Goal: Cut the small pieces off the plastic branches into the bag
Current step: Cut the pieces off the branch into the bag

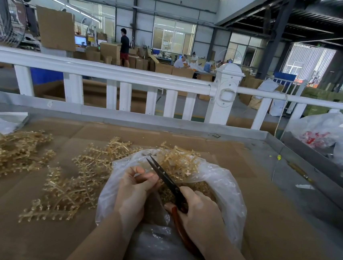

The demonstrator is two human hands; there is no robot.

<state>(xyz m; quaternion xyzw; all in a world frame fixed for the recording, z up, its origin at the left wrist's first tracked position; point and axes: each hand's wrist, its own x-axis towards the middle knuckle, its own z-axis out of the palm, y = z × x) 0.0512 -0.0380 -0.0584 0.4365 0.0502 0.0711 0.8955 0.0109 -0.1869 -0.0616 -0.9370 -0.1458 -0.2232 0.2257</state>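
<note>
over the open clear bag [220, 182] on the surface [261, 232], the right hand [200, 214] grips dark scissors [167, 178], blades slightly apart; the left hand [134, 186] pinches something small. plastic branches [71, 185] lie left.

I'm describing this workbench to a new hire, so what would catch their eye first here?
Front and centre, the right hand grips dark scissors with blades parted over a clear plastic bag, while the left hand pinches something small beside the blades. To the left, golden plastic branches sprawl across the cardboard-covered table. Behind runs a white railing.
</note>
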